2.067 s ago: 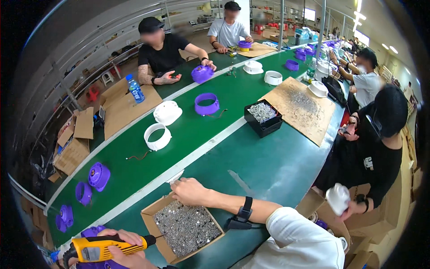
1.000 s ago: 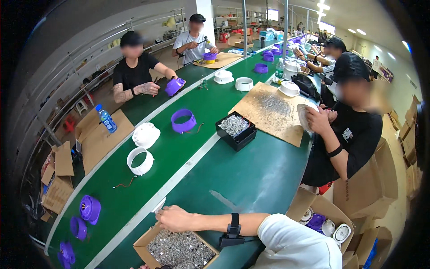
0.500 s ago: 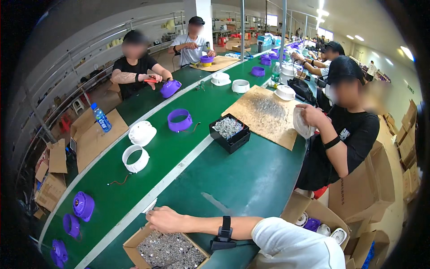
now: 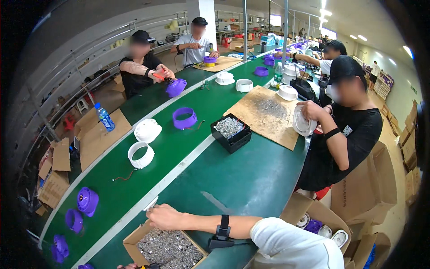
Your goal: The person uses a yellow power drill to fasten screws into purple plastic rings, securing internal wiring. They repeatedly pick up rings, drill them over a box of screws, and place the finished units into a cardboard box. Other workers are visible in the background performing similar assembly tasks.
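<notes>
Your right hand (image 4: 165, 218) curls at the far rim of the cardboard box (image 4: 133, 247) of metal parts (image 4: 170, 247); your left hand (image 4: 129, 266), cropped, is by the yellow-and-black tool (image 4: 151, 266). Neither grip is clear; steer the tool carefully.

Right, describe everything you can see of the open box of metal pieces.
The box is brown cardboard, open-topped, with low walls, holding many small, silvery pieces. It sits skewed on the green table, its near part cut off by the picture. The right hand is at its far edge; whether they touch is unclear.
</notes>
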`<state>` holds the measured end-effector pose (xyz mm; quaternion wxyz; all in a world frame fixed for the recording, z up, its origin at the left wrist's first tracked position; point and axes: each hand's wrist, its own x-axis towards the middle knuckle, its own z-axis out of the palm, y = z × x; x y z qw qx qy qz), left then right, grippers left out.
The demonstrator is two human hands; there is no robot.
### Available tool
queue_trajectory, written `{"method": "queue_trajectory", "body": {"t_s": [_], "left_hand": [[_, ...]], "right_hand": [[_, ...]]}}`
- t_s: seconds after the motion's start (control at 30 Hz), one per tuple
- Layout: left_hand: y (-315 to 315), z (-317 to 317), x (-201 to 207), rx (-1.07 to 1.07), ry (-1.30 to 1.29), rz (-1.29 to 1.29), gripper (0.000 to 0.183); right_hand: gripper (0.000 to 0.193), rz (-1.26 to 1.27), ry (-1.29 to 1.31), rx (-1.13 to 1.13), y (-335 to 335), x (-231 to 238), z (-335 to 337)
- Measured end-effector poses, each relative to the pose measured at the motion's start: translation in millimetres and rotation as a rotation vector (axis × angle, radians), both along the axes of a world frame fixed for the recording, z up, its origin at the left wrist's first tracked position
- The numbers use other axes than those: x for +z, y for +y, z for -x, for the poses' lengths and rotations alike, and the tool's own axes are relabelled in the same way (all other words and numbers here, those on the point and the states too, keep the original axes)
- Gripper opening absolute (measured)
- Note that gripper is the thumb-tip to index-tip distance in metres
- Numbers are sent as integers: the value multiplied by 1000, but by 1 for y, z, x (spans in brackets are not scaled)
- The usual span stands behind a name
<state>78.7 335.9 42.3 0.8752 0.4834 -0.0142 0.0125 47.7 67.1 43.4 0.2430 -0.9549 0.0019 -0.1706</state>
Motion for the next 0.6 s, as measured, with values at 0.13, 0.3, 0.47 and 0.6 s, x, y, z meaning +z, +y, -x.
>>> {"method": "queue_trajectory", "body": {"t_s": [0.13, 0.3, 0.47, 0.6], "left_hand": [[-3, 1, 0, 10, -24, -28, 47], [-7, 3, 4, 26, -9, -10, 48], [-7, 3, 5, 33, -29, -22, 48], [-1, -4, -4, 31, -46, 10, 47]], "right_hand": [[28, -4, -20, 6, 0, 3, 1], [28, 1, -44, -13, 0, -7, -3], [29, -7, -3, -9, 1, -5, -4], [27, -14, 11, -2, 0, -1, -4]]}}
